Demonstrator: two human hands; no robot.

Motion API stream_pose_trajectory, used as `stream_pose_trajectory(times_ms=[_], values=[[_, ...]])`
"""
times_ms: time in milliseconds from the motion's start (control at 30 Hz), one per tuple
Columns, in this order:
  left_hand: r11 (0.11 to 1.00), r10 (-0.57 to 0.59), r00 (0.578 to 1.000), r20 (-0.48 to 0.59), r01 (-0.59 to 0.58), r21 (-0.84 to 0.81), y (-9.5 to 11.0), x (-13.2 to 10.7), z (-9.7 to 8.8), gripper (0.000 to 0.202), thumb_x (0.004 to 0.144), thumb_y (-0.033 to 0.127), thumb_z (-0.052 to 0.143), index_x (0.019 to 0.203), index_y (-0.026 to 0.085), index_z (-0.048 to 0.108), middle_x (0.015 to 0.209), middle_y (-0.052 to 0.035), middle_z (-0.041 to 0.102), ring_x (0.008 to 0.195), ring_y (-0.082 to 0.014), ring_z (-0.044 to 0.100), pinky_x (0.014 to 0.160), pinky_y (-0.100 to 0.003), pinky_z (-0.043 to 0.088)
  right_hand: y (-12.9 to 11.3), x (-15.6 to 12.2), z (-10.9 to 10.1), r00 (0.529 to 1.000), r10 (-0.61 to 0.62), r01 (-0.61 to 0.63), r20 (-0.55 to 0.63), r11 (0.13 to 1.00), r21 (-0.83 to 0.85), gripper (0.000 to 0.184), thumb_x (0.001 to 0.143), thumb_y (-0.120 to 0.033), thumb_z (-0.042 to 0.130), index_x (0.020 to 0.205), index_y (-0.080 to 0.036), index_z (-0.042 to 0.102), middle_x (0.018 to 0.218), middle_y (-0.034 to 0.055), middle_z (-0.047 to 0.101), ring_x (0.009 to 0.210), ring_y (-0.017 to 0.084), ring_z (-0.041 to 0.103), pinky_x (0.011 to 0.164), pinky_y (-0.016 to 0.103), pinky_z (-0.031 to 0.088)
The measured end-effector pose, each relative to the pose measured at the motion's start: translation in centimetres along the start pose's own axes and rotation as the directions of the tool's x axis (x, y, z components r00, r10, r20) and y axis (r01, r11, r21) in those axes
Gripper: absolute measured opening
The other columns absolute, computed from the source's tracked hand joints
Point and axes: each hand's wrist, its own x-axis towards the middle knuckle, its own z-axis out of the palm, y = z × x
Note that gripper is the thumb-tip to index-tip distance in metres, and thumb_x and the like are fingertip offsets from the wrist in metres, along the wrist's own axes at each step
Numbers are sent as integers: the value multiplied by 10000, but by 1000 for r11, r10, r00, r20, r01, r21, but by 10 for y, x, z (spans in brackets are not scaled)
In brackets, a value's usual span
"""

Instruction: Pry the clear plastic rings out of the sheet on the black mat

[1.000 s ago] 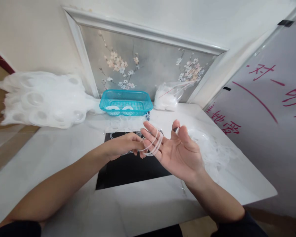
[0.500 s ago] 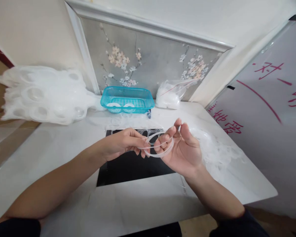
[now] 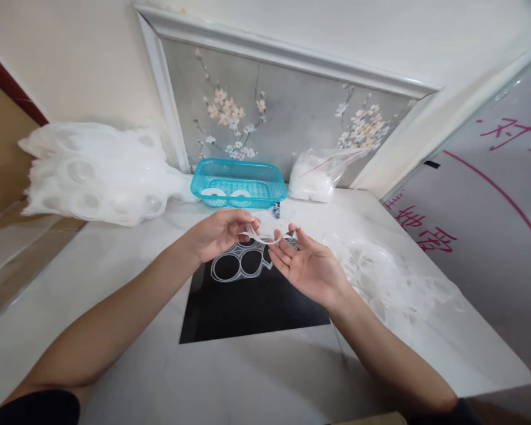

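Note:
Thin white plastic rings (image 3: 265,241) are held in the air between my two hands, above the far part of a black mat (image 3: 252,310). My left hand (image 3: 219,233) pinches them at their left side between thumb and fingers. On the other side, the curled fingers and thumb of my right hand (image 3: 312,262) hold their right edge, palm turned up. Below the hands, a clear sheet with round holes (image 3: 239,264) lies on the mat, partly hidden by my fingers.
A blue plastic basket (image 3: 239,171) with a few white rings inside stands at the back. Beside it sits a zip bag of white material (image 3: 312,180). A large bundled white bag (image 3: 97,177) is at left; loose translucent scraps (image 3: 389,277) are piled at right.
Both hands have moved away from me, toward the basket, with the rings. The rings are tilted more edge-on, and more of the holed sheet on the mat shows. My view has shifted slightly.

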Motion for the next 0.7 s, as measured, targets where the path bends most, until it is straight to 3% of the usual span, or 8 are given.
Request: stream_pose_trajectory(times_ms=[100,167,233,300,400,467,533,700], values=[[985,114,986,-125,-96,146,12,8,-20,182,645,302,726,657,134,658,754,-26,621,722,-120,579,600,-225,404,0,3,-6,991,89,-93,-102,995,-35,91,858,-289,660,930,-233,655,1134,43,691,1114,162,640,930,265,507],[928,247,941,-230,-162,335,25,18,-43,227,635,343,728,674,132,655,747,-32,629,691,-115,565,579,-224,383,0,3,-12,982,116,-124,-152,991,-46,117,855,-291,669,946,-220,649,1180,68,678,1133,181,637,926,269,515],[809,369,876,-309,-139,571,41,32,-70,262,666,399,666,681,139,637,724,-35,632,671,-120,552,588,-233,392,-2,2,-20,974,115,-129,-195,990,-57,131,849,-290,680,952,-216,646,1215,81,667,1135,194,639,923,265,519],[601,491,806,-331,-38,798,57,49,-98,309,737,444,533,716,150,626,730,-42,643,667,-131,554,603,-241,415,-5,1,-29,967,108,-126,-233,990,-64,139,843,-281,688,960,-219,647,1227,80,665,1114,194,651,904,256,527],[456,537,776,-331,63,888,74,74,-132,271,737,390,492,725,150,617,733,-55,655,662,-144,550,597,-245,409,-8,-2,-42,962,92,-104,-257,994,-35,141,831,-272,702,956,-230,654,1173,55,690,1060,175,673,870,241,539],[355,525,794,-305,121,927,77,88,-148,244,715,372,517,704,152,622,699,-47,651,659,-159,551,599,-254,397,-8,-3,-50,961,87,-87,-263,996,11,119,827,-262,704,933,-235,659,1120,36,707,1032,162,681,861,236,541],[225,473,845,-250,158,961,75,97,-157,223,686,370,558,679,161,638,661,-28,646,674,-174,562,628,-262,396,-7,-5,-55,959,94,-81,-266,995,59,98,823,-242,703,913,-238,662,1072,17,719,998,153,689,846,235,545],[-69,245,966,-84,104,992,58,108,-160,193,646,367,633,669,187,697,744,-29,702,852,-228,600,822,-307,400,-7,-10,-61,962,105,-79,-250,991,110,120,801,-207,714,910,-231,670,927,-9,733,879,147,706,784,236,555]])
